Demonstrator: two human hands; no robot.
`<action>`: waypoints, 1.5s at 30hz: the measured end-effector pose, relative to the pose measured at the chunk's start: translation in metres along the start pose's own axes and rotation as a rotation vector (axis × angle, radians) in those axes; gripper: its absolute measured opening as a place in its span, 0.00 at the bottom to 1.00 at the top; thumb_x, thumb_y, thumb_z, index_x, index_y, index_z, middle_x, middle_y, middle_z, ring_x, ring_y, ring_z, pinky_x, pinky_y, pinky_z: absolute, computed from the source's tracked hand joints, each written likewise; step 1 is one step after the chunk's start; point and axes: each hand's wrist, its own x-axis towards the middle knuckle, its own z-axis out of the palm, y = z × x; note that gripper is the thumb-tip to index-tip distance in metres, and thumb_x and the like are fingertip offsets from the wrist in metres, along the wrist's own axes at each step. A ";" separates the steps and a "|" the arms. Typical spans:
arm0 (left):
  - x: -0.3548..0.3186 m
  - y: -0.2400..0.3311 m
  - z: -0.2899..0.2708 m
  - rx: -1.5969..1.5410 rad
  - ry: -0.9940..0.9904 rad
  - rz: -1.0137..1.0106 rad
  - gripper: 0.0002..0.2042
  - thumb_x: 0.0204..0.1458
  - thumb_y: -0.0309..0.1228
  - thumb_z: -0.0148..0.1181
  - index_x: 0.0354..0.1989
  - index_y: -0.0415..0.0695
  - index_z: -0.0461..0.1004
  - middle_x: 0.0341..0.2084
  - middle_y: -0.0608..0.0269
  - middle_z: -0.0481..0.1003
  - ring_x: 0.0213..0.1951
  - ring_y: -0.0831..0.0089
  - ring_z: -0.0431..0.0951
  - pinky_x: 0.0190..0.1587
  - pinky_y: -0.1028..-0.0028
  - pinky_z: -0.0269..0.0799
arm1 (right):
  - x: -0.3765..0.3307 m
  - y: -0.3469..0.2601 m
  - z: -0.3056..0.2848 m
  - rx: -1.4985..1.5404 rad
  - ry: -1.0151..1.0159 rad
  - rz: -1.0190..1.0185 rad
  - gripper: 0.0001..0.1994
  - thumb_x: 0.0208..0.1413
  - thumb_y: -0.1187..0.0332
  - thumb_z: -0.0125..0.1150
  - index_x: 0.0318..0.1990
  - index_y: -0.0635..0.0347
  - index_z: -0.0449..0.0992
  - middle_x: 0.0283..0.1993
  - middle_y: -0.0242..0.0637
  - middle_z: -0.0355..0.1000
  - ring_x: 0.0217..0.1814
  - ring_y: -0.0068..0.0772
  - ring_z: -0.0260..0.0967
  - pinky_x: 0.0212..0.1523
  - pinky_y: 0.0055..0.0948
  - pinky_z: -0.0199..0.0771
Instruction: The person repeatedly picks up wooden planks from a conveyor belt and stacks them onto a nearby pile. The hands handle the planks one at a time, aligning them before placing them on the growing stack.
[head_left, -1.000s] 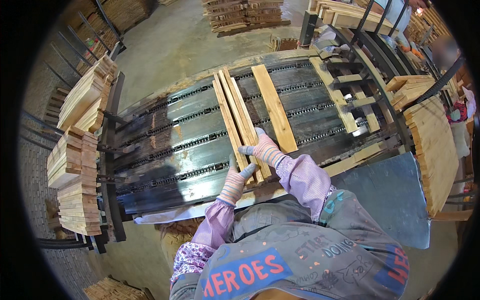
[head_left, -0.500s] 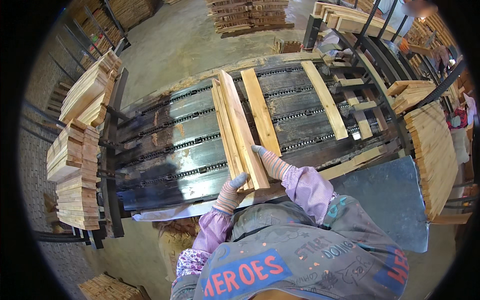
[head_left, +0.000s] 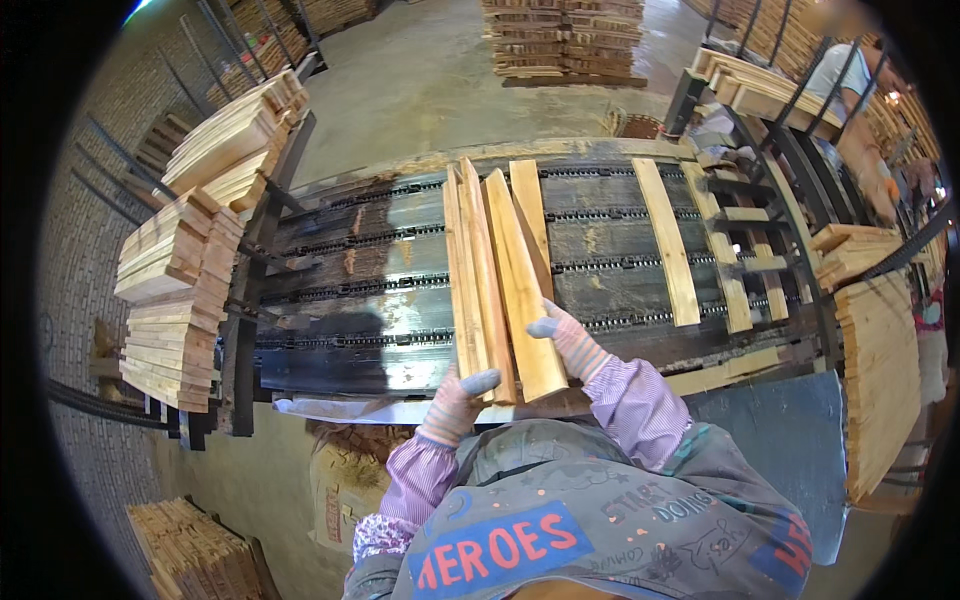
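Sawmill-type shed with a concrete floor (head_left: pixel 430 90), and a dark chain conveyor (head_left: pixel 380 290) is running across the middle of the view. Right at its near edge, a bundle of wooden slats (head_left: pixel 495 280) is being lifted off the belt, near ends raised, far ends pointing away across the conveyor, a few of them tipped up on edge.

Both hands are gloved in grey-and-pink knit gloves. Left hand (head_left: pixel 460 395) is gripping the near end of the bundle from the left side, fingers curled under it. Right hand (head_left: pixel 568 340) is clamping the right side of the same slats, thumb pressing against the face of the outermost board.

Further right on the belt, a single slat (head_left: pixel 665 245) is lying flat by itself, well apart from the bundle, with another plank (head_left: pixel 722 250) just beyond it.

Off to the left, tall stacks of cut boards (head_left: pixel 175 290) are sitting beside the conveyor frame. More lumber is piling up on the right (head_left: pixel 880 380), and another person (head_left: pixel 850 90) is standing at the far right corner. Pallet stack (head_left: pixel 565 40) is sitting way back on the floor.
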 end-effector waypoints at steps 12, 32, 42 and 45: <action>-0.107 0.168 0.029 0.421 0.573 0.856 0.59 0.42 0.12 0.69 0.81 0.57 0.40 0.55 0.57 0.69 0.47 0.67 0.78 0.36 0.70 0.84 | -0.004 -0.063 -0.050 -0.197 -0.051 -0.236 0.33 0.54 0.77 0.62 0.70 0.66 0.66 0.62 0.40 0.76 0.62 0.35 0.75 0.64 0.35 0.75; -0.145 0.396 -0.225 0.707 1.343 0.421 0.51 0.53 0.67 0.65 0.76 0.41 0.61 0.72 0.57 0.64 0.67 0.60 0.68 0.68 0.59 0.64 | -0.041 -0.112 -0.065 -0.143 -0.075 -0.271 0.40 0.57 0.63 0.66 0.76 0.66 0.59 0.71 0.41 0.68 0.73 0.33 0.64 0.74 0.31 0.60; 0.095 0.097 -0.016 1.738 0.611 0.456 0.38 0.51 0.51 0.71 0.70 0.51 0.68 0.66 0.46 0.67 0.68 0.44 0.65 0.71 0.52 0.62 | -0.067 -0.086 -0.066 -0.435 0.218 -0.166 0.49 0.45 0.73 0.71 0.79 0.50 0.58 0.71 0.41 0.67 0.54 0.33 0.73 0.52 0.30 0.77; 0.130 0.027 -0.029 1.747 0.603 -0.108 0.46 0.47 0.63 0.70 0.73 0.56 0.64 0.73 0.39 0.58 0.73 0.42 0.58 0.72 0.52 0.61 | -0.072 -0.064 -0.082 -0.827 0.290 -0.237 0.46 0.45 0.71 0.73 0.76 0.60 0.61 0.72 0.49 0.68 0.66 0.42 0.70 0.70 0.33 0.67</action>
